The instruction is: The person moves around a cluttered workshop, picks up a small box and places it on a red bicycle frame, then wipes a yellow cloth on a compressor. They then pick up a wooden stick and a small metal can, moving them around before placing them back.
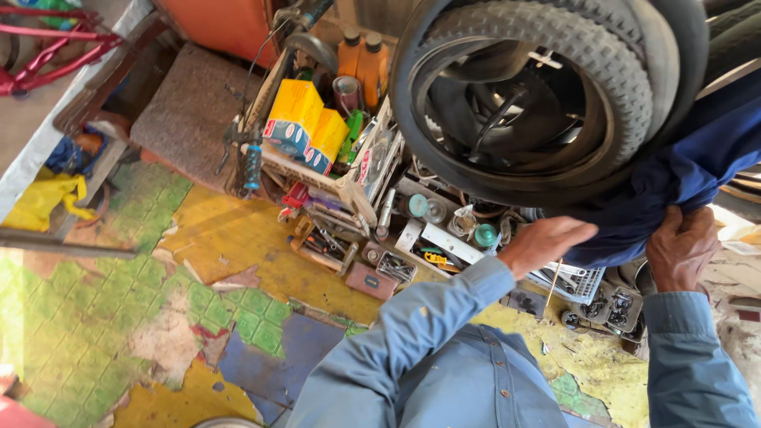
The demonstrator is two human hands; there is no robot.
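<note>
Your blue shirt (476, 380) fills the near edge, and beyond it your left hand (545, 242) and right hand (680, 247) both clutch the dark blue cloth (682, 178) under the stacked black tyres (547, 87).

Tyres (555, 71): matt black knobbly rubber. Blue cloth (674, 182): soft, creased. Yellow boxes (305, 123): smooth cardboard. Floor (119, 317): worn, cracked, peeling covering.

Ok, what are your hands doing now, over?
Left hand and right hand both gripping the dark blue cloth. Black knobbly rubber tyres hang right above. Cluttered tool crates below.
</note>
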